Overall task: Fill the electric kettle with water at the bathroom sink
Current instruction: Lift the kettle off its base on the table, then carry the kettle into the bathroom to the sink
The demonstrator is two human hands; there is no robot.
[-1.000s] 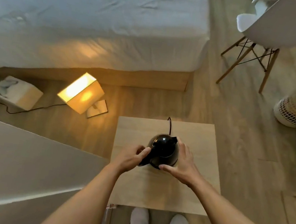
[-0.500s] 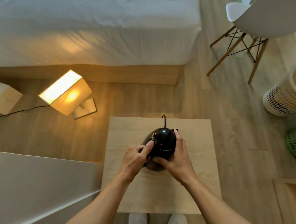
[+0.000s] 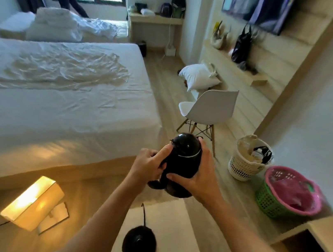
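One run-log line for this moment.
stage: carry start | glossy black electric kettle: lifted off round black base | left hand: on handle | right hand: cupping body | sink: unseen

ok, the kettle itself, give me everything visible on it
The glossy black, rounded electric kettle looks like plastic, with a domed lid, shut, and a thin silvery band below it. It is held in the air, tilted, lifted clear of its round black power base, which lies on the pale wooden table with its cord attached. The left hand has its grip on the handle side; the right hand cups the body. Whether there is water inside cannot be seen.
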